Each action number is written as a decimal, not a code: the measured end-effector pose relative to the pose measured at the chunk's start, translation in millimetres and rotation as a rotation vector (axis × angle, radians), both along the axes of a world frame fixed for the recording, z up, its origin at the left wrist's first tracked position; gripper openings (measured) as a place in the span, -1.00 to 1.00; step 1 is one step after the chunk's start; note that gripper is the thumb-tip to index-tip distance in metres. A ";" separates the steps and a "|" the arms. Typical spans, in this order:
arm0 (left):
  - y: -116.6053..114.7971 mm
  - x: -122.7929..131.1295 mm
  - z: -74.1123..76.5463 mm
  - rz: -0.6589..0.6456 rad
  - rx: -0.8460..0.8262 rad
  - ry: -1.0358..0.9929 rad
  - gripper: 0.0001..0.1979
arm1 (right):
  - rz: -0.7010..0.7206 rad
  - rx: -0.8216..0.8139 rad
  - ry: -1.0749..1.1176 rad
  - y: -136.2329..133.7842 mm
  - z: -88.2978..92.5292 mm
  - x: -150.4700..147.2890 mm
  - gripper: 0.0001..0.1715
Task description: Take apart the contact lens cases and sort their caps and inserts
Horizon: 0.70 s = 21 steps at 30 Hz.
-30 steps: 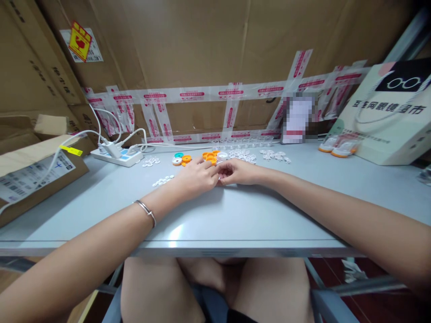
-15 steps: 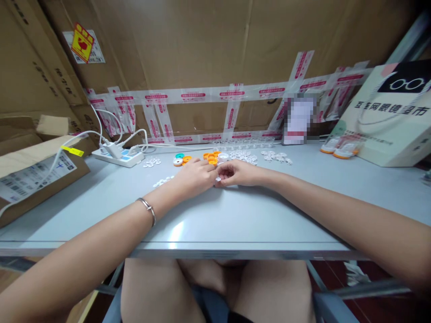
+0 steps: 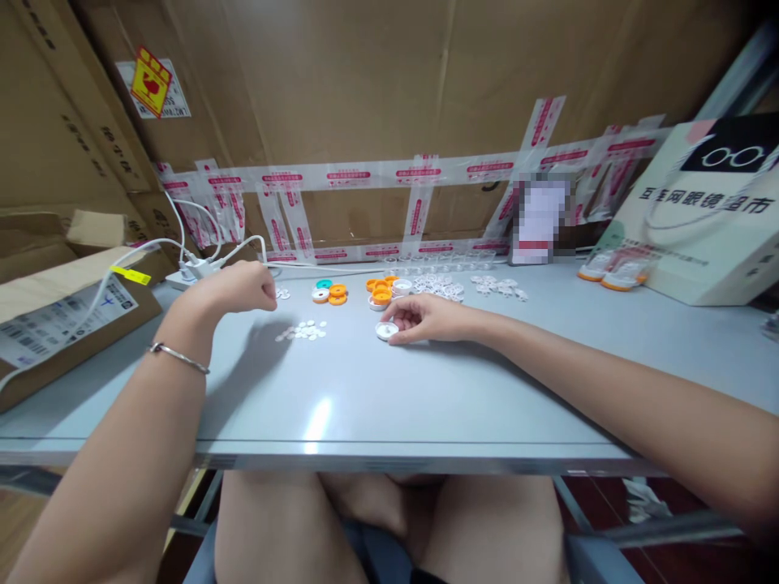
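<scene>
My left hand point(image 3: 240, 286) is lifted off the grey table point(image 3: 389, 389) at the left, fingers curled into a pinch; what it holds, if anything, is too small to make out. It hovers near a small group of white discs point(image 3: 303, 331). My right hand point(image 3: 426, 317) rests on the table with its fingertips on a small white round cap point(image 3: 385, 330). Just behind lie orange caps point(image 3: 380, 289), an orange and teal set point(image 3: 329, 291), and scattered white parts point(image 3: 438, 284).
A white power strip with cables point(image 3: 200, 264) lies at the back left beside a cardboard box point(image 3: 54, 312). Taped cardboard forms the back wall. A pale green box point(image 3: 706, 219) and two orange-rimmed cases point(image 3: 608, 272) stand at the right.
My left hand has pulled away from the right hand, rising and moving left. The white cap under my right fingertips is now uncovered. The right hand stayed in place.
</scene>
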State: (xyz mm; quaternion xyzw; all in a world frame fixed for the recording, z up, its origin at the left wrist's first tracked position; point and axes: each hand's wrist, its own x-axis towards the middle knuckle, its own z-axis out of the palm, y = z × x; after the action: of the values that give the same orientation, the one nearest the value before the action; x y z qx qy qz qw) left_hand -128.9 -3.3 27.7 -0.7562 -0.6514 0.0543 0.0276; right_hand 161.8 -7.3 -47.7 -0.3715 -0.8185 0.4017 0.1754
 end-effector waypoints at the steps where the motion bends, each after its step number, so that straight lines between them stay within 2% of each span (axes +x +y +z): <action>1: 2.4 -5.2 -1.0 0.016 -0.048 0.009 -0.88 | -0.001 -0.002 0.002 0.2 -0.2 0.3 -0.54; 4: 9.8 -11.6 -8.3 0.044 -0.147 0.026 -0.88 | -0.001 0.002 0.007 0.9 -1.1 1.4 -0.53; 8: 17.8 -15.8 -16.1 0.058 -0.182 0.044 -0.84 | 0.006 0.013 0.009 1.5 -2.4 2.0 -0.54; 12: 15.2 -16.7 -12.9 0.044 -0.179 0.056 -0.87 | 0.007 0.017 0.018 0.9 -1.6 1.6 -0.55; 15: 4.2 -2.3 -6.0 0.017 -0.088 0.037 -0.89 | 0.003 0.010 0.021 0.0 0.5 1.1 -0.57; 18: -9.8 26.3 -5.4 -0.134 0.096 -0.040 -0.80 | 0.000 0.012 0.034 -0.6 2.0 0.7 -0.58; 21: -21.1 57.6 -17.6 -0.507 0.192 -0.259 -0.80 | -0.014 0.009 0.058 -0.1 1.4 0.8 -0.58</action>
State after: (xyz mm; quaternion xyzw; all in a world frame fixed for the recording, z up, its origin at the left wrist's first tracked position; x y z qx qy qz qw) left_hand -71.3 -24.4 10.1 -0.8895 -0.4419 -0.1130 0.0284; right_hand 162.7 -7.3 -46.3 -0.3649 -0.8122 0.4071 0.2036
